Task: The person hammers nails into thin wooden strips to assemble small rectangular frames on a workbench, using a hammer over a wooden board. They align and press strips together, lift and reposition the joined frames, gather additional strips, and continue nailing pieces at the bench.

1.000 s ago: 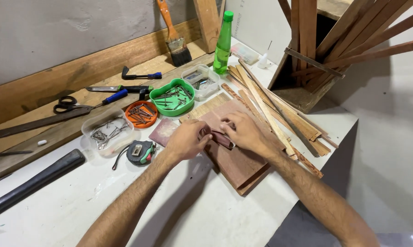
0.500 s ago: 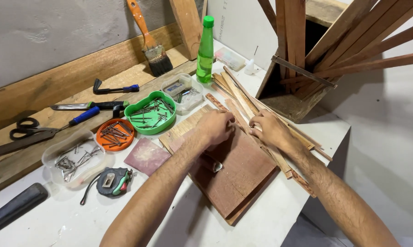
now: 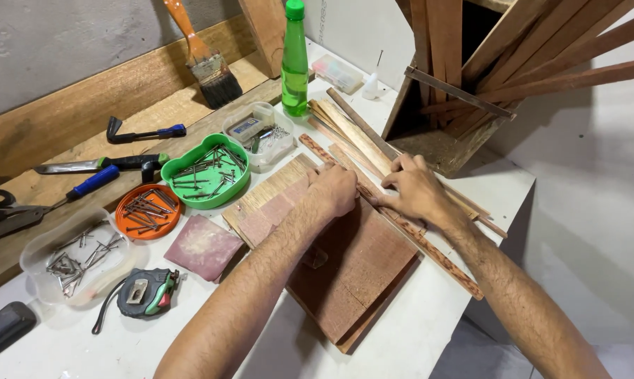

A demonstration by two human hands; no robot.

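You are pressing your left hand (image 3: 333, 189) and right hand (image 3: 416, 188), grips clamped, on a thin reddish wooden strip (image 3: 401, 223) lying across brown boards (image 3: 345, 270) on the white bench (image 3: 429, 330).

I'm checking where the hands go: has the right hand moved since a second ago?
Yes. The right hand has left the reddish wooden board, where it met the left hand, and shifted toward the thin wood strips by the wooden crate.

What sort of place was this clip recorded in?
Most likely a small home woodworking bench. Trays of nails sit beside a tape measure and a paintbrush, and both hands, left and right, rest on thin wood strips.
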